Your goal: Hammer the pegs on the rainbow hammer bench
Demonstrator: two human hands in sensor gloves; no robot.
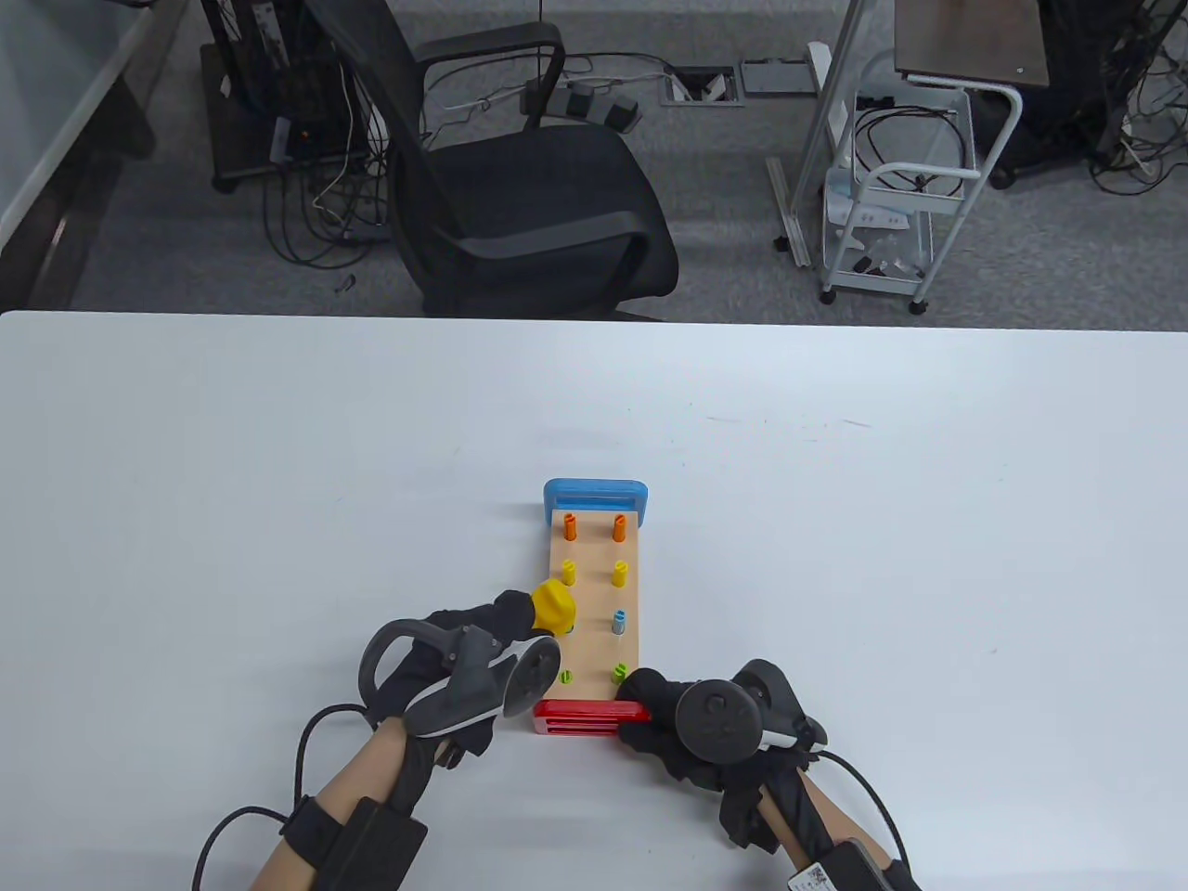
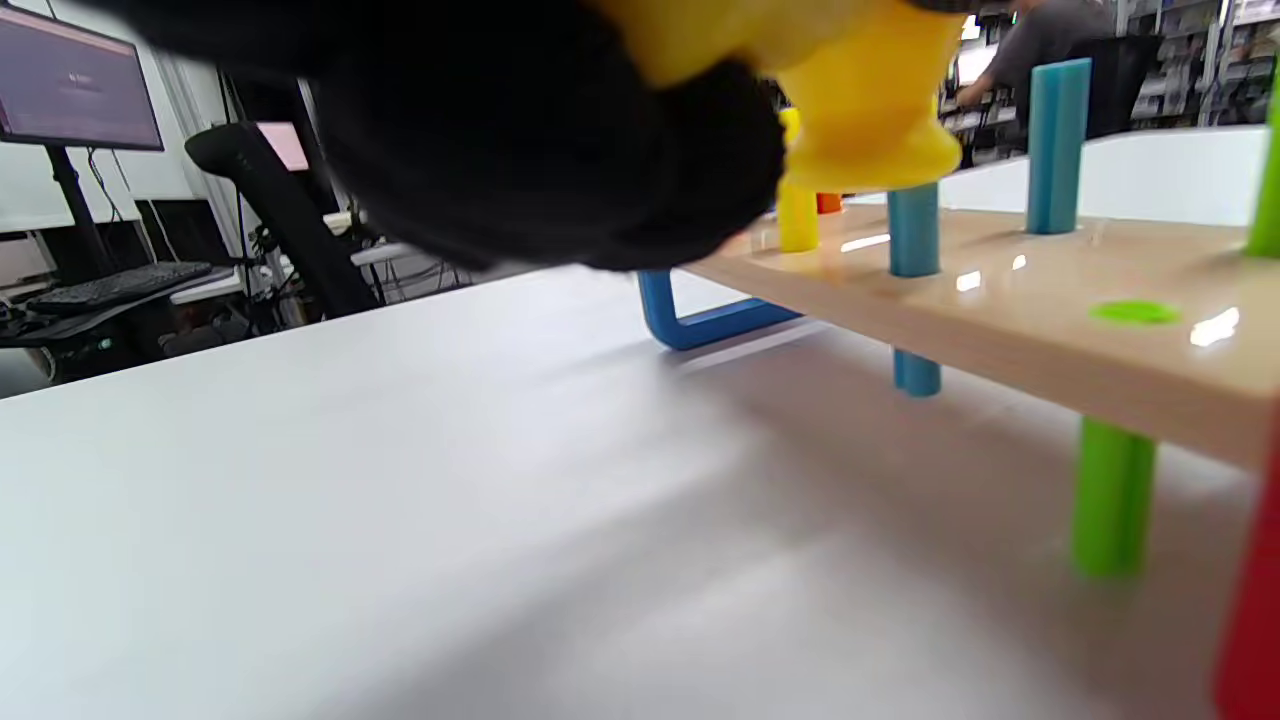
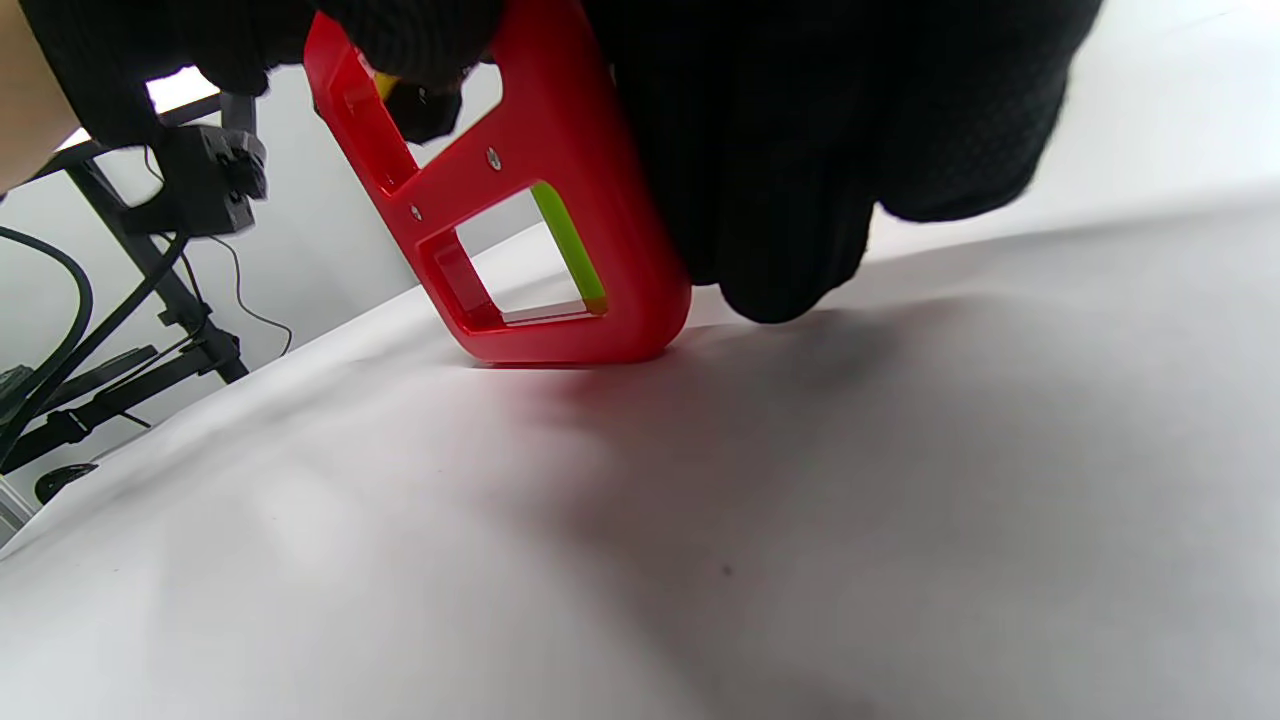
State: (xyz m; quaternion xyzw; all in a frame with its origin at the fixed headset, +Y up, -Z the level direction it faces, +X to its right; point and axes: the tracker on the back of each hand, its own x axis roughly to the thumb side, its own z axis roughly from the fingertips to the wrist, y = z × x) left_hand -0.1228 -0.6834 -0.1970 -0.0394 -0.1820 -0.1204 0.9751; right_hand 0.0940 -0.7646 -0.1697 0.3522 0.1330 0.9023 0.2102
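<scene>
**Hammer poised on the left blue peg**

While the right hand point(image 1: 691, 719) steadies the bench, the left hand point(image 1: 464, 664) brings the yellow hammer point(image 1: 553, 605) down on the left blue peg point(image 2: 912, 240), so the step in hand looks like a strike partway through the row. The rainbow hammer bench point(image 1: 594, 594) lies in the lower middle of the table view on the white table point(image 1: 278, 464), its blue end point(image 1: 595, 494) toward the top of the frame and its red end point(image 1: 585, 719) toward the bottom.

In the left wrist view the hammer head sits right at the top of that peg, which pokes out below the board; the left green peg point(image 2: 1135, 312) is already flush. The orange and yellow pegs, the right blue peg point(image 1: 620, 621) and the right green peg point(image 1: 621, 670) stand proud.

Next, I judge, comes a further square blow on this peg, then a lift toward the pegs further up the frame.

The left hand's fingers are curled round the hammer's handle, which they hide. The right hand's fingers are curled over the red end, pressing it to the table.
</scene>
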